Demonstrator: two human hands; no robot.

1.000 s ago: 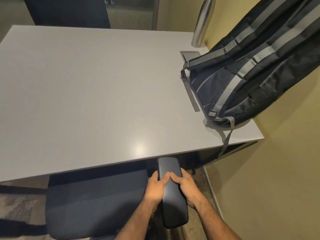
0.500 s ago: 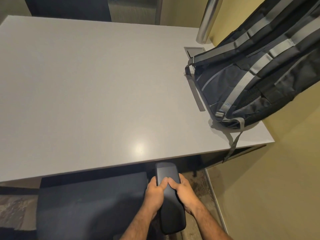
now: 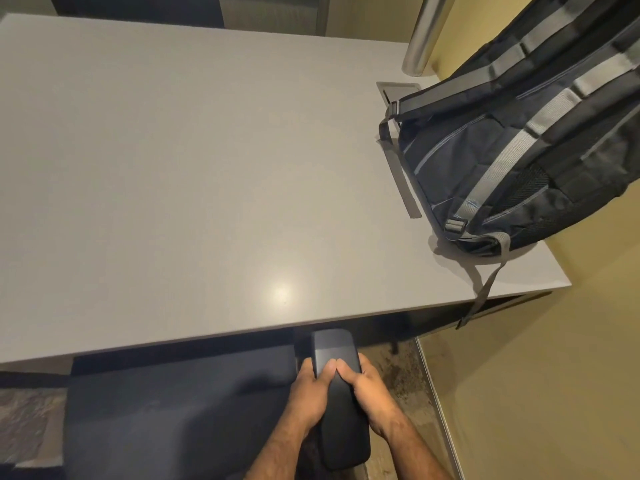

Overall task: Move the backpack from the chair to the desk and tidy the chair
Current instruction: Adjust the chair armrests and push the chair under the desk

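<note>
The dark backpack [image 3: 512,140] with grey straps stands on the right end of the grey desk [image 3: 194,174], leaning against the yellow wall; one strap hangs over the desk's front edge. Below the desk edge is the dark chair seat [image 3: 166,417]. Its right armrest [image 3: 337,393] points under the desk. My left hand [image 3: 311,393] grips the armrest from the left, my right hand [image 3: 367,389] from the right, thumbs meeting on top of the pad.
A steel bottle [image 3: 424,32] stands at the desk's back right corner, beside a cable hatch [image 3: 398,90]. The yellow wall [image 3: 536,393] runs close along the right. Patterned carpet [image 3: 24,427] shows at the lower left.
The chair with its armrest has slid forward, further under the desk edge, with both hands still gripping it. The view has shifted closer to the desk.
</note>
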